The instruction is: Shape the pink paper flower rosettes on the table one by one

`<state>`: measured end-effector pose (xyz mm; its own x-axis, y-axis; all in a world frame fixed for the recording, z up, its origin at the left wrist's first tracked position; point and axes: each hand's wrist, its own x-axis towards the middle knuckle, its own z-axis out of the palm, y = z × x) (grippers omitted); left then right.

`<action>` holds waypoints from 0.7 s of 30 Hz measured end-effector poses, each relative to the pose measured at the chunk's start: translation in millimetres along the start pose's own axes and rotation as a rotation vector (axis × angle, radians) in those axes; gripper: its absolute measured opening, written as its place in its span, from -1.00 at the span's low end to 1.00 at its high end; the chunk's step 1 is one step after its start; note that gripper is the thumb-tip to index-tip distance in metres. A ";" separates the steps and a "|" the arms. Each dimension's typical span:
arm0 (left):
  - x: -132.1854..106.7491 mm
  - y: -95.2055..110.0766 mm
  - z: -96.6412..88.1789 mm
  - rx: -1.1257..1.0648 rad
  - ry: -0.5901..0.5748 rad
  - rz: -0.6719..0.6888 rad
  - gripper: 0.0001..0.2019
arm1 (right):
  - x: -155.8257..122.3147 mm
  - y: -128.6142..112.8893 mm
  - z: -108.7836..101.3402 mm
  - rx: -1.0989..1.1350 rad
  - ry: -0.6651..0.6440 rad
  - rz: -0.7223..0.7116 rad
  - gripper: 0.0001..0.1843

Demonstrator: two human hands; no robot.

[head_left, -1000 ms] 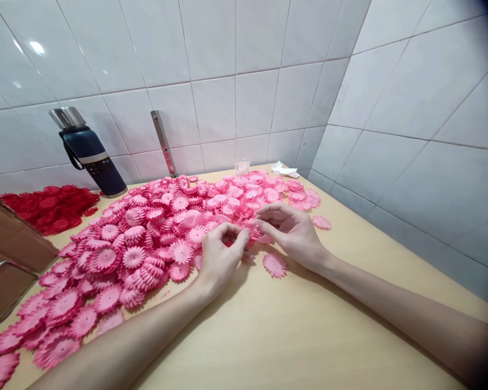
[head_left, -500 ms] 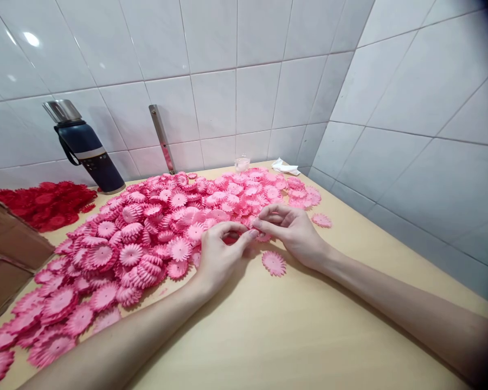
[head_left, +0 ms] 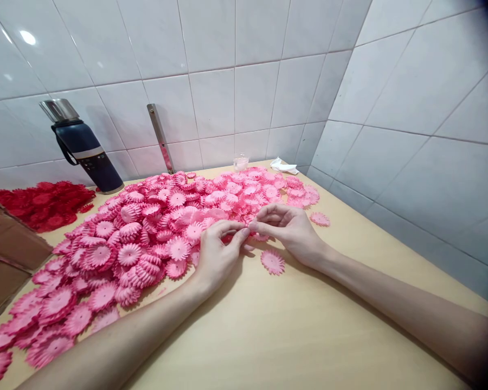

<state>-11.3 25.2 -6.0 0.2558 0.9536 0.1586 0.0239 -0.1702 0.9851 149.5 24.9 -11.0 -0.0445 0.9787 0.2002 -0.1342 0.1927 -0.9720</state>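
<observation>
At the near edge of the big heap of pink scalloped paper flowers [head_left: 146,233], the left hand [head_left: 217,254] and right hand [head_left: 295,230] meet fingertip to fingertip. Each pinches, thumb against forefinger, the same small pink flower piece [head_left: 246,234]. The piece is mostly hidden by the fingers and sits just off the heap's front edge, low over the pale wooden counter [head_left: 309,325].

Risks, as a judgement:
- The grip is tiny, so the piece could slip or tear if the hands pull unevenly.
- The left wrist lies against the heap and could drag flowers off it.
- A single loose pink flower [head_left: 273,261] just in front of the heap, under the right wrist, could get crushed.

Around the heap:
- Another stray pink flower [head_left: 320,219] lies to its right.
- A pile of red paper flowers [head_left: 44,203] lies to its left.
- A dark blue flask with steel cap [head_left: 87,154] and a leaning metal strip [head_left: 160,138] stand behind it.
- A small clear cup [head_left: 241,162] and a crumpled white tissue [head_left: 284,166] sit behind it by the tiled wall.
- A brown cardboard box [head_left: 8,244] is at far left.

Nothing blocks the hands.
</observation>
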 end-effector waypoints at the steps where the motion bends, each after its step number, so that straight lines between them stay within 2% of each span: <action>1: 0.0 -0.7 -0.1 -0.011 0.001 0.000 -0.80 | 0.5 0.0 0.1 0.004 0.012 0.004 -0.71; 8: 0.8 -0.4 0.7 -0.047 0.008 -0.014 -0.84 | 4.7 3.6 -1.4 0.040 0.049 0.006 -0.74; 21: -1.2 5.9 1.8 0.023 0.012 -0.015 -0.80 | 1.7 0.5 1.2 0.002 0.009 -0.012 -0.69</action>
<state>-9.8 22.6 -0.5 0.2434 0.9591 0.1443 0.0496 -0.1609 0.9857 148.2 26.6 -11.0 -0.0338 0.9771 0.2103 -0.1362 0.2039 -0.9695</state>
